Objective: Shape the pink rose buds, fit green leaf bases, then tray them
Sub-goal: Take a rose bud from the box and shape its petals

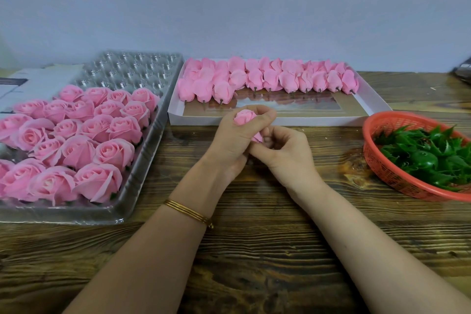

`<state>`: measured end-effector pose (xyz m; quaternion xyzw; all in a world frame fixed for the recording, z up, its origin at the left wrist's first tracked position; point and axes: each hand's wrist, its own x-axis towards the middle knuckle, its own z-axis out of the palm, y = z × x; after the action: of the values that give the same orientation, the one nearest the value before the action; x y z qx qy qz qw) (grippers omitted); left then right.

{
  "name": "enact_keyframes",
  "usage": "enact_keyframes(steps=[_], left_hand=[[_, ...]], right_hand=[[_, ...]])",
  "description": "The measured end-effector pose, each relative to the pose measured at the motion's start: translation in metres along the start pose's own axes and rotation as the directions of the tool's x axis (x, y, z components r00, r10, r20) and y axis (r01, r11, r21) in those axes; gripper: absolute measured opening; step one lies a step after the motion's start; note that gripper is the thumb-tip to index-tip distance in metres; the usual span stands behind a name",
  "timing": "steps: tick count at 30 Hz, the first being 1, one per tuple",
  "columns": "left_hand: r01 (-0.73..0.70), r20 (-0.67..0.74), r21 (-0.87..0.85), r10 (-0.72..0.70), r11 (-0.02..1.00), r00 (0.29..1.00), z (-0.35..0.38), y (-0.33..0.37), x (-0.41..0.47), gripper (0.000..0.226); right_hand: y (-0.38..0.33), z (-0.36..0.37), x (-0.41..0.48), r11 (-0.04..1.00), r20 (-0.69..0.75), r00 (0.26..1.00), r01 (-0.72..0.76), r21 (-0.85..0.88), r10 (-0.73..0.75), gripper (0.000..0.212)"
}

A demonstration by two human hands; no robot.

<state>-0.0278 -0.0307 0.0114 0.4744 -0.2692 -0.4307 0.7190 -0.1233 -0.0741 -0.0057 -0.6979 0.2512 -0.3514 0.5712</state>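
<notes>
My left hand (233, 139) grips a pink rose bud (245, 117) above the middle of the wooden table, its fingers curled round the petals. My right hand (283, 150) pinches the bud's lower end from the right. A white box lid (367, 106) behind my hands holds several unshaped pink buds (267, 79) lying in rows. On the left, a clear plastic tray (142, 161) carries several finished pink roses (84, 140). A red basket (382, 161) at the right holds green leaf bases (430, 155).
The clear tray's far cells (135, 66) stand bare. A white box (38, 82) lies behind the tray at the far left. A dark object (465, 71) sits at the right edge. A pale wall (229, 8) closes off the table's back.
</notes>
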Motion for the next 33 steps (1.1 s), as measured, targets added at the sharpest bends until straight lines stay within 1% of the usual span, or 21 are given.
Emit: enact_keyframes(steps=[2,5,7,11,14,17,21,25,29,33], left_hand=[[-0.002,0.039,0.006,0.002,1.000,0.999,-0.0025,0.0006,0.0006,0.007],[-0.005,0.093,0.020,0.003,1.000,0.996,-0.0059,0.0012,0.0011,0.004],[-0.011,0.085,0.027,0.008,1.000,0.996,-0.0065,0.0002,0.0011,0.004],[-0.042,-0.021,0.036,0.043,0.998,0.999,-0.0041,-0.0036,0.0021,0.009],[-0.052,-0.062,0.054,0.055,0.997,0.997,-0.0039,-0.0055,0.0032,0.009],[-0.060,-0.029,0.059,0.062,0.996,0.998,-0.0034,-0.0061,0.0031,0.009],[-0.064,0.034,0.044,0.062,0.997,0.997,-0.0049,-0.0053,0.0030,0.009],[-0.055,0.116,0.057,0.048,0.997,0.992,-0.0082,-0.0040,0.0030,0.009],[-0.062,0.138,0.078,0.051,0.995,0.989,-0.0104,-0.0040,0.0028,0.010],[-0.049,0.139,0.087,0.036,0.995,0.990,-0.0100,-0.0032,0.0027,0.010]], right_hand=[[-0.0012,-0.0026,0.0000,0.998,0.046,0.999,-0.026,0.051,0.023,0.038],[-0.0037,-0.0057,0.0006,0.994,0.098,0.993,-0.069,0.082,0.061,0.018],[-0.0036,-0.0061,0.0008,0.991,0.106,0.991,-0.096,0.098,0.085,0.011],[-0.0023,-0.0023,0.0004,0.993,0.077,0.995,-0.074,0.096,0.066,0.020],[-0.0006,0.0005,-0.0004,0.999,0.010,0.999,-0.032,0.030,0.032,0.029],[-0.0005,0.0012,-0.0008,0.999,-0.037,0.999,-0.003,-0.036,0.001,0.033],[-0.0011,-0.0002,-0.0011,1.000,-0.036,0.999,-0.014,0.016,0.015,0.030],[-0.0042,-0.0020,-0.0018,0.996,0.015,0.998,-0.059,0.064,0.058,0.022],[-0.0067,-0.0039,-0.0014,0.994,0.070,0.995,-0.076,0.081,0.071,0.029],[-0.0076,-0.0046,-0.0021,0.993,0.074,0.994,-0.088,0.084,0.082,0.032]])
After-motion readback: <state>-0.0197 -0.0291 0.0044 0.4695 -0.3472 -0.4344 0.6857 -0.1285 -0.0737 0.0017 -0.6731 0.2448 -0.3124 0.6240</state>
